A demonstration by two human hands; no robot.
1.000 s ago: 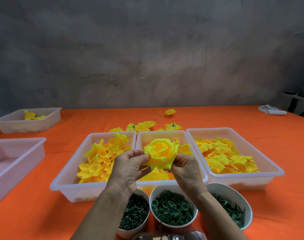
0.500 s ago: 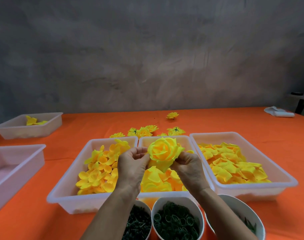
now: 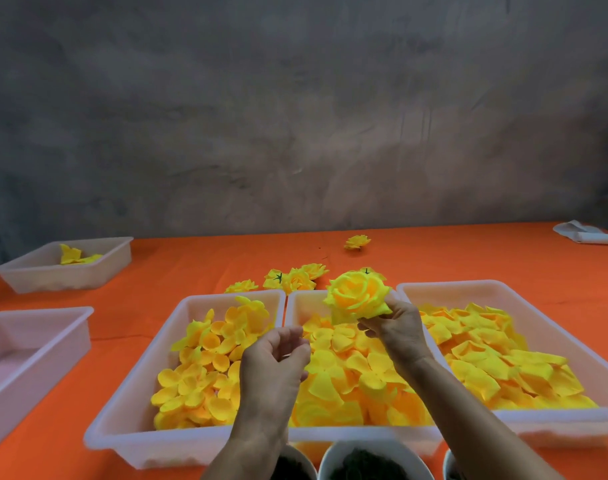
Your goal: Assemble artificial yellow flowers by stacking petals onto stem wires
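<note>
My right hand (image 3: 397, 327) holds an assembled yellow flower (image 3: 358, 294) from below, raised over the far end of the middle tray (image 3: 297, 299). My left hand (image 3: 274, 355) hangs apart from it over the gap between the left tray (image 3: 129, 420) and the middle tray, fingers loosely curled, nothing in it. All three white trays, including the right tray (image 3: 503, 289), hold loose yellow petals. Finished flowers (image 3: 295, 278) lie on the orange table behind the trays; one more flower (image 3: 357, 242) lies further back.
White bowls (image 3: 371, 448) with dark green parts sit at the near edge, partly cut off. An empty-looking white tray (image 3: 36, 337) stands at the left, another tray (image 3: 63, 268) with a few petals at the far left. A white cloth (image 3: 586, 232) lies far right.
My left hand has let go of the flower and dropped down and left. My right hand has carried the flower up and away from me. The camera has tilted nearer the trays.
</note>
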